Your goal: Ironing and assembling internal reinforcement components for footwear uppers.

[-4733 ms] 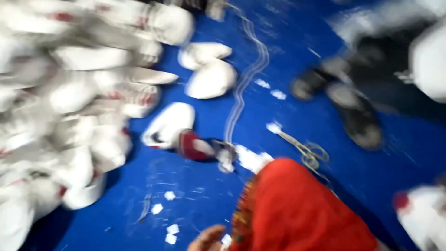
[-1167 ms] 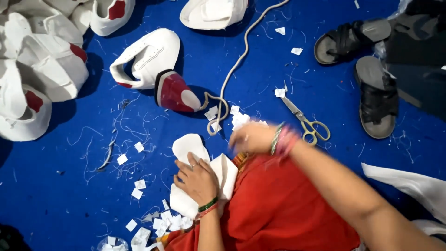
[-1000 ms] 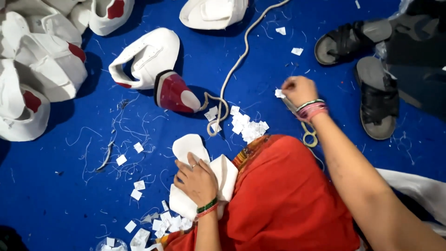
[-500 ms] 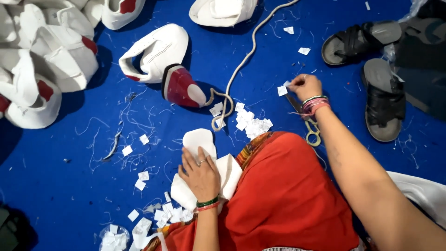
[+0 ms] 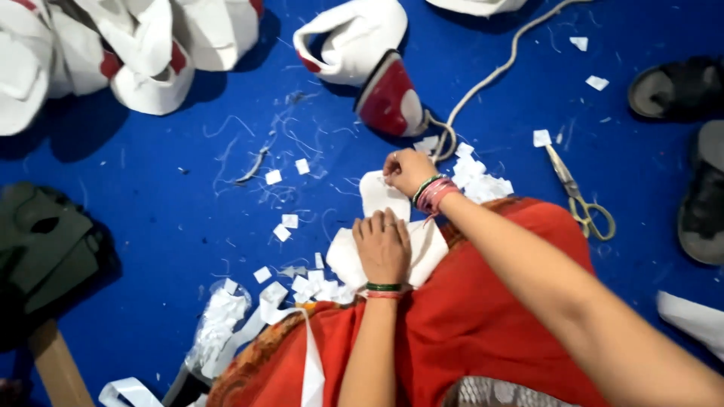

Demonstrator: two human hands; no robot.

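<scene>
A white cut-out piece (image 5: 381, 226) is lain across the red cloth (image 5: 467, 316) over the person's lap, near the middle of the view. It is pressed flat by the left hand (image 5: 383, 245), whose fingers are spread open on it, palm down. The far tip of the piece is pinched by the right hand (image 5: 407, 170), closed with the fingertips drawn together on the white edge.

Half a second ago the right hand was stretched out to the far right, over the scissors (image 5: 579, 197); it has since been drawn back to the piece, and the scissors are left lying on the blue floor (image 5: 151, 226), well apart from both hands, with a small white scrap (image 5: 541, 138) at their tip. The left hand has been kept in the same spot on the piece.

A heap of small white scraps (image 5: 479, 177) is seen just right of the right hand. Farther off, a white and red shoe upper (image 5: 369, 60) is lain beside a pale cord (image 5: 483, 79). More white uppers (image 5: 113, 45) are piled at the far left. A dark sandal (image 5: 705, 196) is shown at the right edge. Loose scraps (image 5: 294, 283) are scattered left of the lap.
</scene>
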